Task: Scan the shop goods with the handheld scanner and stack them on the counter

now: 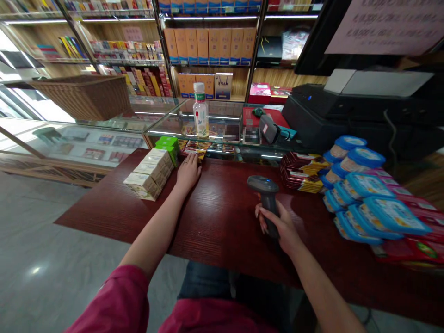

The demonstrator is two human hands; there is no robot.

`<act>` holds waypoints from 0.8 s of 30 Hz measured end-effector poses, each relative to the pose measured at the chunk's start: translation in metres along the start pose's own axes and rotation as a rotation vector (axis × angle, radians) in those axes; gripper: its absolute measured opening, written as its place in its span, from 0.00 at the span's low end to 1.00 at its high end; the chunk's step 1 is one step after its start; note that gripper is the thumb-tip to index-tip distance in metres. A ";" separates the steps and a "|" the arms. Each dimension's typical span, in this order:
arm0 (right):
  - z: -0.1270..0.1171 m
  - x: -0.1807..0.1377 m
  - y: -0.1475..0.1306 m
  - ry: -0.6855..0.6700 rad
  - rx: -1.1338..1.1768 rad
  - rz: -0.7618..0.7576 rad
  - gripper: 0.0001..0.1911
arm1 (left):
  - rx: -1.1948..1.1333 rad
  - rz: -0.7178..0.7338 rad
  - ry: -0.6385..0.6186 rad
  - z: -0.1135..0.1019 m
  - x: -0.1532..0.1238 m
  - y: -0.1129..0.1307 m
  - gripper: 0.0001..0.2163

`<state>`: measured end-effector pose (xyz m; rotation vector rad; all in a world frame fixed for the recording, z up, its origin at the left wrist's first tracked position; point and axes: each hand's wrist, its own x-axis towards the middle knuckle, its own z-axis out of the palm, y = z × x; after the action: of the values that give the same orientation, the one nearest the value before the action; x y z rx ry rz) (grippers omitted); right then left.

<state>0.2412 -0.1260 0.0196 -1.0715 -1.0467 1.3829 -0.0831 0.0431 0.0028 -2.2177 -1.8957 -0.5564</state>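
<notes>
My right hand is wrapped around the handle of a dark barcode scanner, held upright above the wooden counter. My left hand reaches to the counter's far edge. Its fingers lie stretched out over some dark red and yellow packets, touching the nearest one; the fingertips are partly hidden. Just left of this hand stands a row of small cream boxes, with bright green boxes behind them. To the right of the scanner sits a stack of red and yellow packets.
Blue-lidded tubs are piled on the right over red packages. A drink bottle stands on the glass display case. A wicker basket is at back left. A dark monitor rises at right.
</notes>
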 end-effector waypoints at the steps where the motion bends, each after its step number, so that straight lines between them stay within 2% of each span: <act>1: 0.000 0.001 0.000 0.004 -0.001 0.004 0.29 | 0.000 -0.005 0.001 0.001 0.002 -0.002 0.28; 10: -0.001 0.000 -0.012 0.057 0.038 -0.024 0.27 | -0.009 -0.051 0.002 0.002 0.002 -0.008 0.32; 12: -0.004 0.001 -0.012 0.091 0.071 -0.052 0.26 | -0.008 -0.025 0.034 -0.002 0.001 -0.003 0.32; 14: -0.010 0.001 -0.012 0.143 0.103 -0.083 0.26 | -0.033 0.052 0.077 -0.007 0.000 0.012 0.31; 17: -0.026 -0.002 -0.014 0.275 0.122 -0.121 0.27 | -0.126 0.300 0.077 -0.010 -0.001 0.063 0.28; 21: -0.054 -0.014 -0.011 0.481 0.067 -0.213 0.29 | -0.252 0.641 0.042 -0.003 0.002 0.170 0.26; 24: -0.068 -0.023 -0.005 0.607 0.039 -0.291 0.29 | -0.331 0.757 0.015 0.010 0.009 0.246 0.26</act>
<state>0.3097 -0.1462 0.0115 -1.1563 -0.6849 0.7650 0.1602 0.0111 0.0243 -2.8562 -0.8561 -0.7617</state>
